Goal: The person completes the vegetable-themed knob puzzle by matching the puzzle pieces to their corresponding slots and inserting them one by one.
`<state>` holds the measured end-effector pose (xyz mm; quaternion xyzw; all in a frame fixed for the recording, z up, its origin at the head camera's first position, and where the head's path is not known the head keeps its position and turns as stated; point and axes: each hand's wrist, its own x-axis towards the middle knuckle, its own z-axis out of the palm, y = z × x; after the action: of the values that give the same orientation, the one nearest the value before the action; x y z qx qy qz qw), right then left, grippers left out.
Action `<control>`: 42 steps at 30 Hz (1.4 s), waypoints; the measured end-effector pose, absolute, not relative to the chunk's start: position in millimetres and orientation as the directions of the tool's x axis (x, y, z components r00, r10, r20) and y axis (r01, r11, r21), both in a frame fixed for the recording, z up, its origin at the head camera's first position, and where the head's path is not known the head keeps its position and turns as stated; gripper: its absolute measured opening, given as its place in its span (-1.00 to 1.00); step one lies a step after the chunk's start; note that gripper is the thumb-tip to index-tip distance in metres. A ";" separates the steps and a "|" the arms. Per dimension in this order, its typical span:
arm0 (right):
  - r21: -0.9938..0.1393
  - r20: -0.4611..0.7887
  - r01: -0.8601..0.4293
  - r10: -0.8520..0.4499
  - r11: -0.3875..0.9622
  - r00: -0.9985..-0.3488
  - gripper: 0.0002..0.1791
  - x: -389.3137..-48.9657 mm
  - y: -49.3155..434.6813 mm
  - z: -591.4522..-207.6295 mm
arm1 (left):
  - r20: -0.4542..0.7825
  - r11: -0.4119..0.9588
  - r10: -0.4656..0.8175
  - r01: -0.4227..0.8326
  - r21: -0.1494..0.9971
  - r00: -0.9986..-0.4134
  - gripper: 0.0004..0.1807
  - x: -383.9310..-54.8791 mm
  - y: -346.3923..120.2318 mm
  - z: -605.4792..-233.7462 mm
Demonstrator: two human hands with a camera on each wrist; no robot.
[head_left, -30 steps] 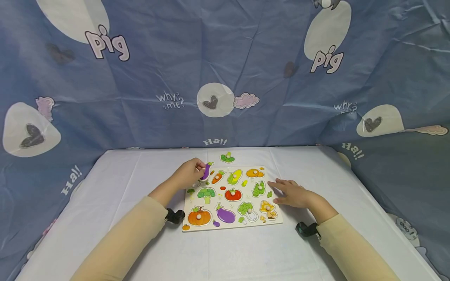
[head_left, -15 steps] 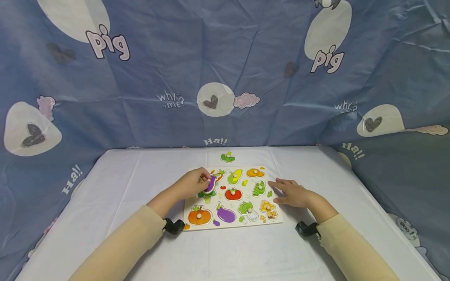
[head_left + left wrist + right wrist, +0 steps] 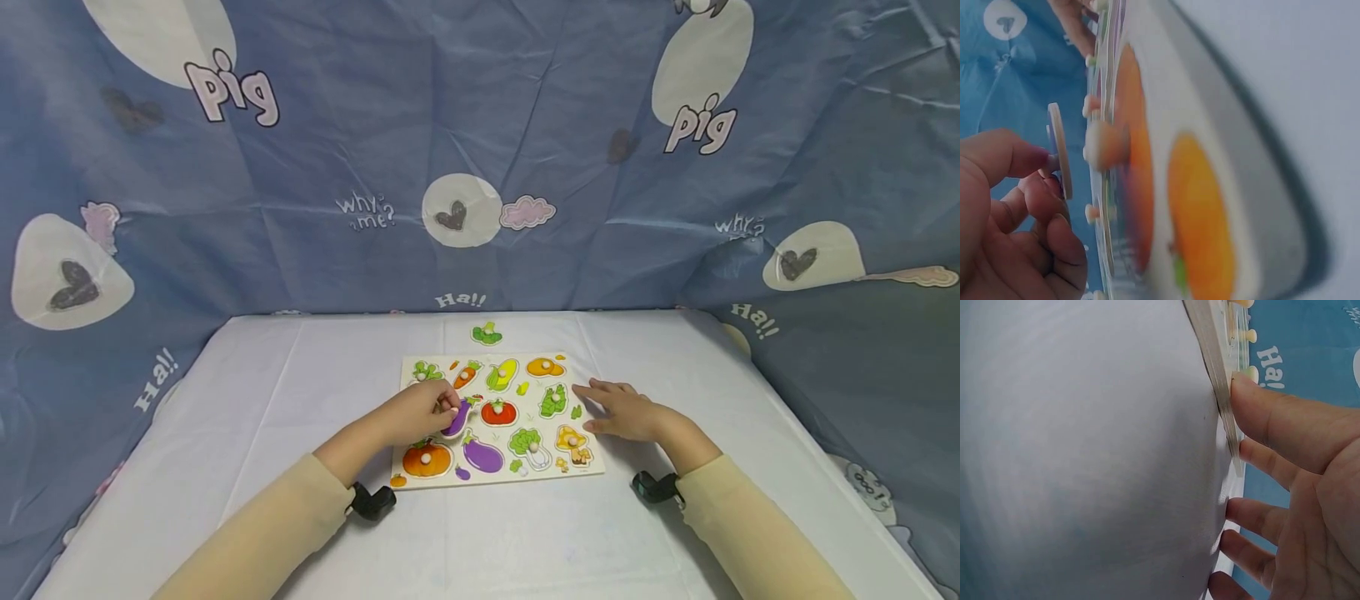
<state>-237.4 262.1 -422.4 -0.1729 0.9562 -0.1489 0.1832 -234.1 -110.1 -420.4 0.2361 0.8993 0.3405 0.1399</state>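
Observation:
My left hand (image 3: 417, 410) pinches the knob of a purple eggplant puzzle piece (image 3: 457, 419). In the left wrist view the piece (image 3: 1060, 150) is edge-on, held off the face of the wooden puzzle board (image 3: 517, 487). It overlaps the broccoli spot and lies just above the eggplant picture (image 3: 482, 456), which shows no knob. My right hand (image 3: 624, 412) rests at the board's right edge with fingers spread; in the right wrist view its thumb (image 3: 1266, 412) touches the board's edge (image 3: 1213, 362) and other fingertips reach the cloth.
A broccoli piece (image 3: 487, 334) lies on the white cloth (image 3: 300, 358) behind the board. Knobbed pieces sit on the board, among them a pumpkin (image 3: 426, 459), a tomato (image 3: 498, 413), corn (image 3: 502, 375) and a mushroom (image 3: 573, 442). A printed blue curtain (image 3: 480, 275) stands behind the table.
My left hand has carried the eggplant piece from the board's back left corner toward the front and slightly right, uncovering the green piece there. My right hand has stayed in place.

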 end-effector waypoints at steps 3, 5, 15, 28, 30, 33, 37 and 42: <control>-0.347 -0.294 -0.281 -0.388 0.895 -0.873 -0.19 -237.6 262.5 -422.0 | -0.102 0.668 0.533 0.344 0.660 -0.840 -0.95 -230.0 -106.0 -419.8; -0.348 -0.292 -0.283 -0.390 0.894 -0.873 -0.19 -237.7 262.8 -422.1 | -0.121 0.678 0.536 0.340 0.651 -0.836 -0.96 -227.6 -103.3 -419.6; -0.343 -0.294 -0.283 -0.388 0.896 -0.873 -0.19 -237.7 262.1 -422.1 | -0.151 0.692 0.542 0.337 0.639 -0.827 -0.95 -219.5 -98.0 -424.4; -0.334 -0.291 -0.292 -0.393 0.896 -0.872 -0.18 -237.3 262.3 -423.0 | -0.069 0.721 0.560 0.445 0.531 -0.825 -0.91 -214.6 -92.4 -430.2; -0.333 -0.288 -0.299 -0.398 0.895 -0.871 -0.19 -237.2 262.6 -423.1 | -0.070 0.721 0.559 0.441 0.535 -0.826 -0.90 -213.1 -92.2 -430.1; -0.330 -0.288 -0.299 -0.398 0.895 -0.871 -0.19 -237.0 262.8 -422.9 | -0.074 0.717 0.559 0.437 0.544 -0.826 -0.88 -211.9 -91.7 -430.9; -0.329 -0.289 -0.296 -0.395 0.897 -0.872 -0.19 -237.0 263.2 -422.8 | -0.057 0.711 0.563 0.448 0.542 -0.824 -0.87 -212.0 -91.3 -431.4; -0.332 -0.289 -0.293 -0.393 0.896 -0.873 -0.20 -238.0 263.4 -423.5 | -0.036 0.681 0.594 0.479 0.555 -0.803 -0.89 -214.7 -92.4 -430.5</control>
<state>-238.0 263.4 -423.5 -0.1792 0.9575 -0.1403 0.1772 -214.7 -92.4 -430.5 0.2946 0.9104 0.2700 0.1072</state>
